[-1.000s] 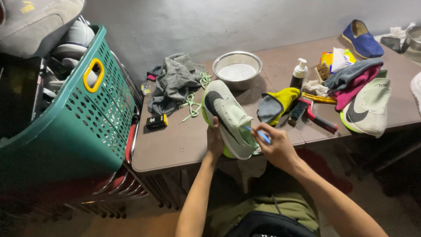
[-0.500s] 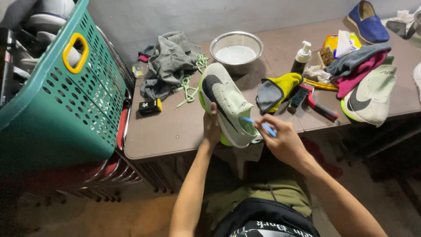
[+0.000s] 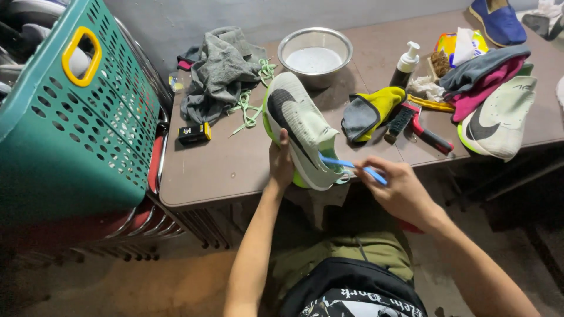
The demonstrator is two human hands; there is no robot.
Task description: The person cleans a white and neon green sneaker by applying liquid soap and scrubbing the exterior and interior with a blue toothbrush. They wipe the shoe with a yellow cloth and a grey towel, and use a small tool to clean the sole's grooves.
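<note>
I see shoe [image 3: 302, 138] at desk [image 3: 223, 167] near edge, long axis toe far-left, heel near-right | left hand [image 3: 281, 166] clamped on its underside | right hand [image 3: 399, 191] pinched on blue brush [image 3: 352, 165], just right of heel, bristle end touching heel | right hand nearer the heel.

Dim, sharp centre; dark, warped edges

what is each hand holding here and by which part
The left hand grips the pale green sneaker near its heel end, propping it at the table edge. The right hand pinches a blue toothbrush by its handle end, head against the shoe.
</note>
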